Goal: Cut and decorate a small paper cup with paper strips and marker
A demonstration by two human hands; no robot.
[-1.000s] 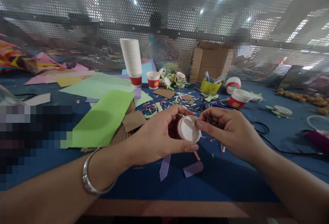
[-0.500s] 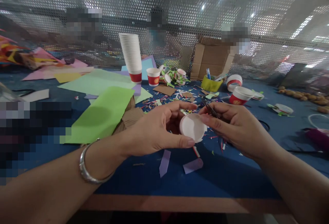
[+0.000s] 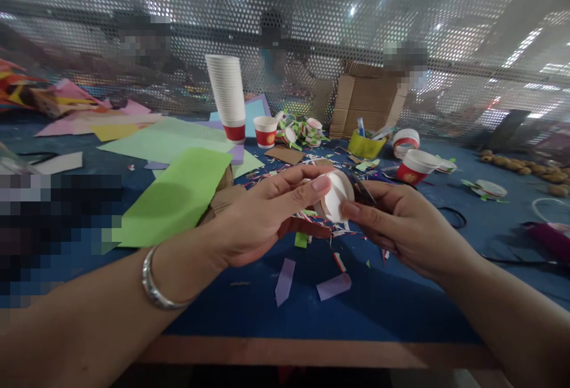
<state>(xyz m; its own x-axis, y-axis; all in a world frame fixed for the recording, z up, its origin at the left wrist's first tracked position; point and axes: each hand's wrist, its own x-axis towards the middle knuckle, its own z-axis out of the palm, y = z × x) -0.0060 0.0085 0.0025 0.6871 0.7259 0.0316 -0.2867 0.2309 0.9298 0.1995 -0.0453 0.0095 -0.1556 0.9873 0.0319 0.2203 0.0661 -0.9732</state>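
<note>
A cut-down white paper cup base (image 3: 335, 199) is held up above the table between my hands. My left hand (image 3: 267, 210) is closed on its left side, the thumb over the rim. From the right, my right hand (image 3: 396, 215) puts its thumb against the round white face. Dark scissors (image 3: 364, 191) show between the right fingers and the cup base; their handles are mostly hidden. Below lie paper scraps, a pointed purple paper strip (image 3: 285, 282) and a rounded purple piece (image 3: 333, 287).
Green paper (image 3: 178, 198) lies left of my hands. Behind stand a tall cup stack (image 3: 226, 94), a red-and-white cup (image 3: 265, 132) and several small paper crafts (image 3: 312, 132). To the right are a yellow holder (image 3: 366, 145) and another cup (image 3: 416, 166). A perforated metal screen (image 3: 307, 37) closes the back.
The cup base has turned and risen slightly. My left thumb has moved up from its lower edge onto its upper left, and a small green scrap now shows below.
</note>
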